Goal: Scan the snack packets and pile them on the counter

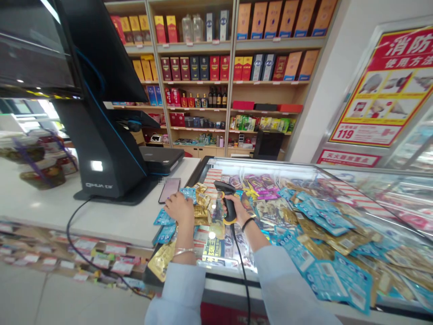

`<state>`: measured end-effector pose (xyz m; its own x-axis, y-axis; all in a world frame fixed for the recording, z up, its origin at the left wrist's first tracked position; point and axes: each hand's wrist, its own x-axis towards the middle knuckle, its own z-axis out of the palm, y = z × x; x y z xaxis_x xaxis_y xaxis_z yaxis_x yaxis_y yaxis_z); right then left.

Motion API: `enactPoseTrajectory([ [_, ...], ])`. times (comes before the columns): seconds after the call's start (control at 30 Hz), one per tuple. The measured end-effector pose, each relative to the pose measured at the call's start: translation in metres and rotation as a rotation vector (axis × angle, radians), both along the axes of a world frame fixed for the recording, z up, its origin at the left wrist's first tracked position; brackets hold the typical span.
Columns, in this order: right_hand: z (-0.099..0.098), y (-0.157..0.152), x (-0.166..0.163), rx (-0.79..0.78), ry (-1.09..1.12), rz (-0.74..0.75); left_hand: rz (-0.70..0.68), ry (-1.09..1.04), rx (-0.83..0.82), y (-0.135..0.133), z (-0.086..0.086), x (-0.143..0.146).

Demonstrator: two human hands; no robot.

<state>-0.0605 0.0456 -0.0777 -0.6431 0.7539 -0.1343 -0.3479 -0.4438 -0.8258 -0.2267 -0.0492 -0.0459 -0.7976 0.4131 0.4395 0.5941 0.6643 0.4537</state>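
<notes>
My right hand is wrapped round the grip of a black and yellow barcode scanner, whose head points left toward the packets. Its black cable hangs down past my sleeve. My left hand is closed on blue and gold snack packets lying on the glass freezer lid, next to the scanner. A phone lies just beyond my left hand on the white counter.
A black checkout terminal stands on the counter at left, with jars behind it. Many blue and gold packets cover the freezer lid to the right. Shelves of boxed goods fill the back wall; a red poster hangs right.
</notes>
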Motion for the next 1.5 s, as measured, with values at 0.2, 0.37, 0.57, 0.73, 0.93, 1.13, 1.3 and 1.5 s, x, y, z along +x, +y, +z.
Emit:
enactPoseTrajectory([
  [0.2, -0.005, 0.004, -0.001, -0.003, 0.008, -0.016, 0.021, -0.016, 0.135, -0.008, 0.006, -0.001],
  [0.37, -0.005, 0.006, 0.001, -0.035, -0.005, 0.018, 0.047, -0.028, 0.191, -0.013, 0.010, -0.002],
  [0.57, 0.014, -0.003, -0.003, -0.025, 0.087, -0.062, 0.036, 0.004, 0.338, -0.011, 0.015, -0.004],
  [0.73, 0.061, -0.009, 0.016, 0.053, 0.232, -0.164, -0.081, 0.063, 0.436, -0.008, 0.036, 0.011],
  [0.93, 0.126, -0.009, 0.091, 0.316, 0.438, -0.325, -0.378, 0.066, 0.490, 0.023, 0.060, 0.104],
  [1.13, 0.130, 0.004, 0.209, 0.436, 0.356, -0.595, -0.853, 0.166, 0.352, 0.059, 0.037, 0.240],
  [1.3, 0.090, 0.019, 0.304, 0.370, 0.243, -0.769, -1.043, 0.123, 0.253, 0.094, 0.009, 0.288],
  [1.5, 0.039, 0.035, 0.364, 0.219, 0.181, -0.733, -1.109, 0.031, 0.184, 0.133, -0.018, 0.306],
])
